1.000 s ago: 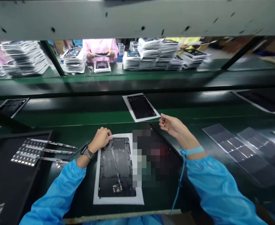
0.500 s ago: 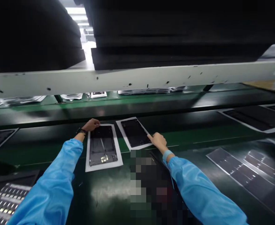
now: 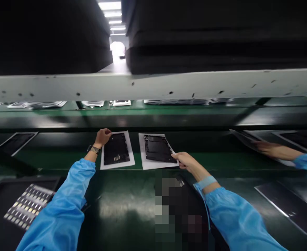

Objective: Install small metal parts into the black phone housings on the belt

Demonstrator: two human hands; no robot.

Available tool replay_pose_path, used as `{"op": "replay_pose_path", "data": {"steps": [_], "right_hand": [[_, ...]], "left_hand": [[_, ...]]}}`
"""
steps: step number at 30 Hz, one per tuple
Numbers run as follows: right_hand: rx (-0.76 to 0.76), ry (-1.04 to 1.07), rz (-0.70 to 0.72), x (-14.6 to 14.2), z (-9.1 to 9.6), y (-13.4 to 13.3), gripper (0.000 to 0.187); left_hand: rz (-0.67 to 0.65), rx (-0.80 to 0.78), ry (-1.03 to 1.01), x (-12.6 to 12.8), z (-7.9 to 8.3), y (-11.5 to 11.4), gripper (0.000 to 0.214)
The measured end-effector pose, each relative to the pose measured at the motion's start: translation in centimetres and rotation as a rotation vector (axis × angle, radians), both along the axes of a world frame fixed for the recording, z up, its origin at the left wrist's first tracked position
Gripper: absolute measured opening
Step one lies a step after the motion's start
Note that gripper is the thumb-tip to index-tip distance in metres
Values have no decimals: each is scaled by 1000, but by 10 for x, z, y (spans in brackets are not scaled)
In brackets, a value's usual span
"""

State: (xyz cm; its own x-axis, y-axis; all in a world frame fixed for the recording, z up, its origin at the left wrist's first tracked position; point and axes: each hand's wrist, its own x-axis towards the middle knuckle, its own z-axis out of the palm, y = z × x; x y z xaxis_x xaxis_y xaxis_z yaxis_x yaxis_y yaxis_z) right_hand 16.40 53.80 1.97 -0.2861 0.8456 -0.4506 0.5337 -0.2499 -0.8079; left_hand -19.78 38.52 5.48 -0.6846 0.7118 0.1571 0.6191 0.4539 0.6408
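Two black tablet-like panels lie on white sheets on the green belt. My left hand (image 3: 103,137) is closed in a pinch at the upper left corner of the left white sheet (image 3: 131,157), beside the left black panel (image 3: 116,146), which has a small gold patch near its lower end. The thumb and fingers of my right hand (image 3: 186,161) grip the lower right corner of the right black panel (image 3: 157,148) and the right white sheet (image 3: 149,165) under it. Small metal parts show along this panel's edges. A dark watch (image 3: 94,149) and a pale blue wristband (image 3: 207,182) circle my wrists.
At right, a co-worker's hand (image 3: 271,149) holds another sheeted panel (image 3: 245,139). A black tray (image 3: 1,188) carries a sheet of small metallic parts (image 3: 29,205). Dark film sheets (image 3: 286,205) lie at lower right. A pale shelf beam (image 3: 148,85) crosses above.
The left panel and its sheet have slid away from me, fully onto the belt. The right panel sits squarer to me. A co-worker's hand has come in at right, tilting up a sheet.
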Motion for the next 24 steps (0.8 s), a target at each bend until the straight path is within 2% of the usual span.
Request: {"op": "replay_pose_path", "data": {"steps": [3,5,7,8,10,12,13,15,17,20,24], "right_hand": [[-62,107,73,6,2,-54,39],[-104,194,111,15,2,-102,41],[-154,301,110,30,1,-153,41],[-180,338,105,39,0,-177,42],[-227,333,128,59,-7,-220,45],[-253,284,207,75,-19,-251,50],[-237,255,261,81,-25,-261,53],[-110,184,360,91,-35,-274,57],[122,75,394,97,-38,-278,57],[439,-76,346,111,-28,-272,49],[563,-53,254,143,-10,-239,36]], "left_hand": [[25,31,-47,13,26,-65,16],[50,82,-75,31,41,-121,24],[108,183,-103,60,47,-183,30],[158,237,-115,78,45,-214,31],[294,214,-154,115,28,-270,33],[403,70,-180,146,2,-312,31],[462,-29,-166,158,-12,-325,30],[538,-229,-112,172,-33,-339,32],[569,-398,-49,175,-43,-337,39],[564,-567,15,171,-43,-324,45],[572,-696,38,166,-45,-324,50]]}}
